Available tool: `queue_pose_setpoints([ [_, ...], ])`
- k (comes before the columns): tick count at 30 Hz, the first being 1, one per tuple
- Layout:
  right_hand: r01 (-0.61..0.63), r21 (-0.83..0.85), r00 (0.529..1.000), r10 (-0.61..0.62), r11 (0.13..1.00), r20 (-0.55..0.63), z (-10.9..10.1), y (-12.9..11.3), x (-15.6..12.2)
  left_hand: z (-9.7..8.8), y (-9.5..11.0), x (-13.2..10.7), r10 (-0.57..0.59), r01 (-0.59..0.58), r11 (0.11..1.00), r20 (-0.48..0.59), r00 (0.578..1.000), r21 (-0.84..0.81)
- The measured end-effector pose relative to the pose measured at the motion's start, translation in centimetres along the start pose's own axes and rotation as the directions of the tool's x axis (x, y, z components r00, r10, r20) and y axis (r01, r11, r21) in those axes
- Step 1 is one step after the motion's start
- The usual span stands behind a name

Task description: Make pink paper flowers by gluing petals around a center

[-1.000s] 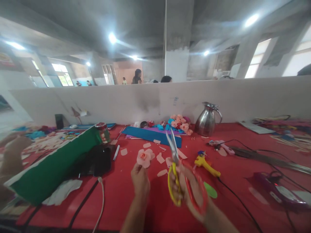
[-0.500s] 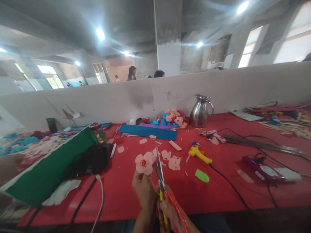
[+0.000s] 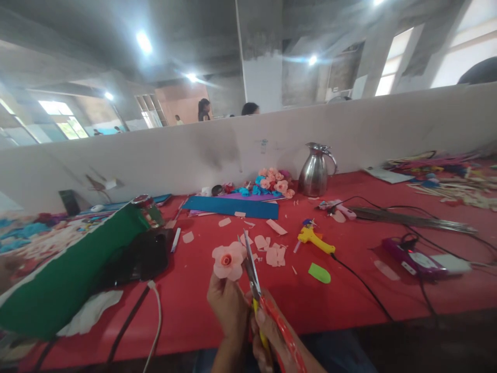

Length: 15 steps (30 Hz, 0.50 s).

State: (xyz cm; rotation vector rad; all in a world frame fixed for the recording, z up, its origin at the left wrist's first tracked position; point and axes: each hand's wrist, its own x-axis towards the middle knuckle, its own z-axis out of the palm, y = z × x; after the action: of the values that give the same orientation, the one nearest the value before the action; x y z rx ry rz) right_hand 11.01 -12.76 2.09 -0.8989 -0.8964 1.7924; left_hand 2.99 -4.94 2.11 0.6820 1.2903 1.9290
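Observation:
A pink paper flower point(image 3: 229, 261) with a tightly rolled centre faces up, pinched from below by my left hand point(image 3: 228, 305). My right hand point(image 3: 272, 329) grips a pair of scissors point(image 3: 253, 274) with one yellow and one red handle. The scissor blades point away from me, slightly apart, close along the flower's right edge; I cannot tell whether they touch it. Pink petal pieces point(image 3: 275, 254) lie on the red table just beyond the blades. My right fingers are partly hidden by the handles.
A yellow glue gun point(image 3: 316, 239) with a black cord and a green piece point(image 3: 319, 273) lie to the right. Behind are a blue sheet point(image 3: 233, 207), finished flowers point(image 3: 275, 181) and a metal jug point(image 3: 313, 171). A green board point(image 3: 77, 269) leans at left; a purple power strip point(image 3: 413, 259) sits right.
The camera view has shifted slightly, moving the background up and left. My hands keep hold of the flower and the scissors in nearly the same position.

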Motion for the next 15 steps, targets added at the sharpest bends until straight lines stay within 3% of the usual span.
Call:
queue_pose_setpoints([
  [8,-0.013,-0.008,1.000,0.013,1.000,-0.004,-0.16,-0.39,-0.37,-0.28,-0.23,0.28,0.075,-0.075,0.997,0.004,0.997,0.012],
  [15,-0.022,0.007,1.000,0.022,1.000,-0.008,-0.01,-0.31,-0.46,0.03,0.68,-0.61,0.015,-0.015,1.000,-0.001,1.000,-0.002],
])
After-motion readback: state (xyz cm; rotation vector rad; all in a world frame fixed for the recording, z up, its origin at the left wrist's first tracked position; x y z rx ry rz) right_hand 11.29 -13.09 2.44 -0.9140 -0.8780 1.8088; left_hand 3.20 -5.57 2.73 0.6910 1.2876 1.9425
